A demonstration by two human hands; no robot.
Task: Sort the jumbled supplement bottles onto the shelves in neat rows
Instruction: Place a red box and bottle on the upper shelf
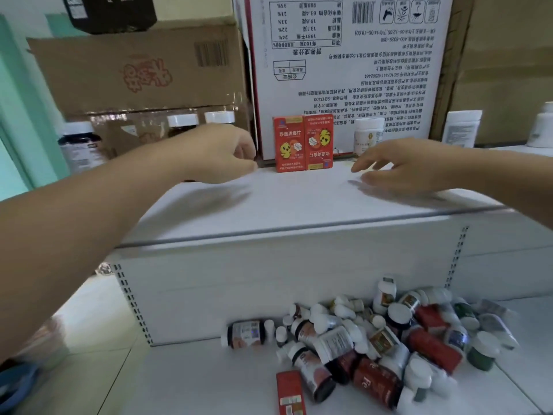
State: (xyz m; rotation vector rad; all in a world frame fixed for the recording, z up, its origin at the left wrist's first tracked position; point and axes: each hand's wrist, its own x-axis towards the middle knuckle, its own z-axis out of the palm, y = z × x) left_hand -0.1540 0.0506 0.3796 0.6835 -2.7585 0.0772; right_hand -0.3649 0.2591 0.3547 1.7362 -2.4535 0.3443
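1. A jumbled pile point(374, 339) of supplement bottles is seen on the lower shelf point(194, 378), toward its right side.
2. The bottles are mostly white-capped, with dark brown, red, white and green bodies. Most lie on their sides and overlap one another.
3. A lone bottle point(245, 333), dark with a pale label, lies on its side just left of the pile.
4. A flat red box point(290, 390) lies at the near edge of the pile.
5. On the top shelf point(269, 205), two red boxes point(288, 143) stand upright and touching at the far edge, against a white carton point(344, 55). A yellow chick is printed on each.
6. The left hand point(221, 154) is held just left of the red boxes, its fingers curled inward. Nothing is seen in its grasp.
7. The right hand point(398, 163) is held over the top shelf to the right of the boxes. Its fingers are spread and straight, nothing is gripped, and it is blurred.
8. A white bottle point(366, 134) stands far behind the right hand, partly hidden by it.
9. Far bottles point(182, 121), dark with white caps, are lined up at the far left before a brown carton point(134, 70).
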